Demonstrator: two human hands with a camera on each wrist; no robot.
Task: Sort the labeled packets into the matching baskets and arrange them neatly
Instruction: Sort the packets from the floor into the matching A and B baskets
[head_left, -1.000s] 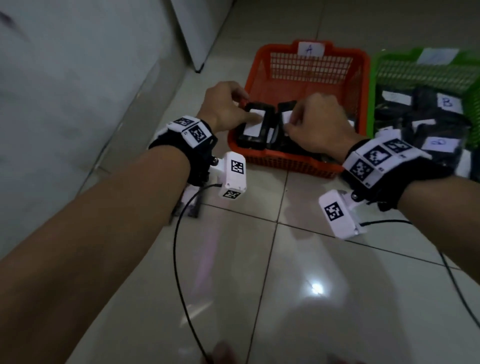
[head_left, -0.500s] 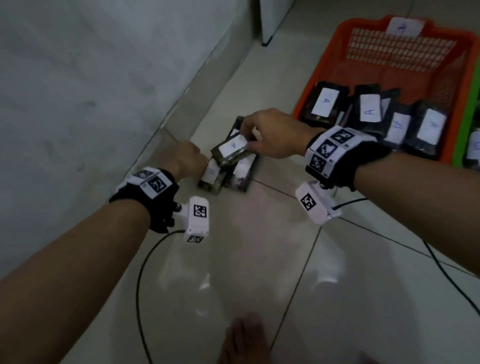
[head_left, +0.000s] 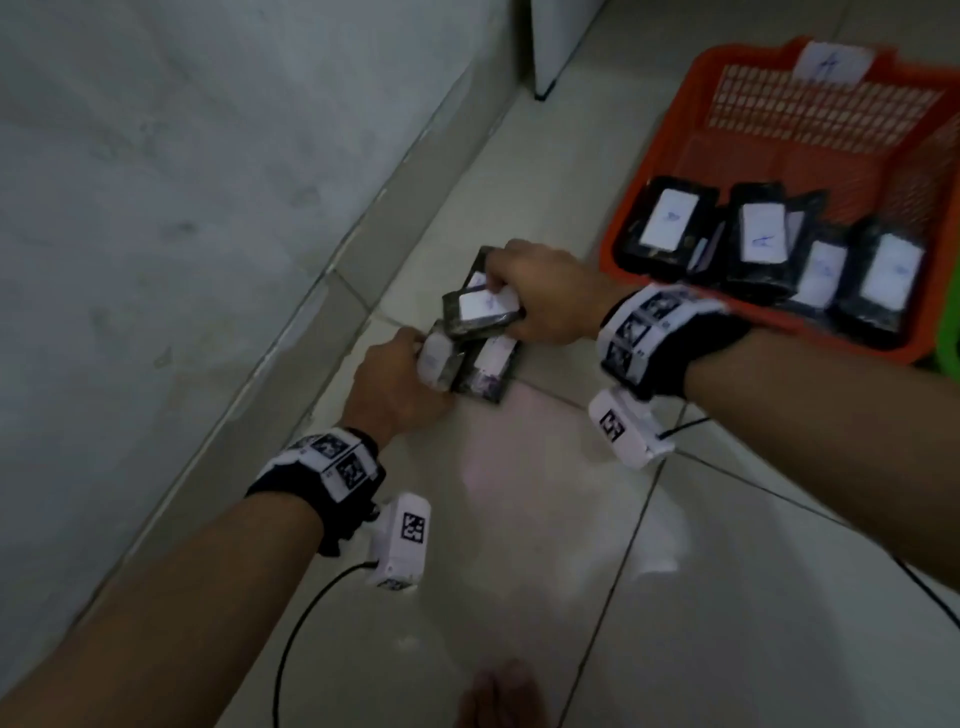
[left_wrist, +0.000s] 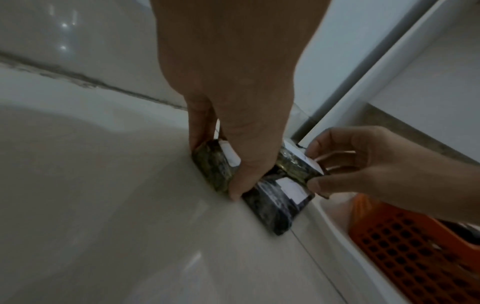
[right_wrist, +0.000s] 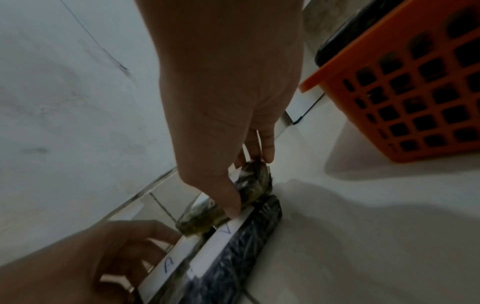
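A small pile of dark packets with white labels lies on the floor tiles by the wall. My right hand (head_left: 511, 306) grips the top packet (head_left: 480, 312), thumb on one long edge and fingers on the other (right_wrist: 252, 183). My left hand (head_left: 415, 358) pinches the left packet (head_left: 435, 358) by its end; its label reads A (right_wrist: 168, 265). A third packet (head_left: 491, 369) lies flat beside them, labelled A. The orange basket (head_left: 779, 130) marked A stands at the right with several labelled packets in a row along its near side.
A grey wall with a skirting tile (head_left: 322, 312) runs close along the left of the pile. A white cabinet (head_left: 561, 47) stands beyond. A green basket's edge (head_left: 949, 343) shows at far right. My bare foot (head_left: 498, 696) is at the bottom. Cables trail from both wrists.
Both hands left the orange basket and came down to the floor pile. The right hand took the top packet first; the left hand has now closed on the left packet.
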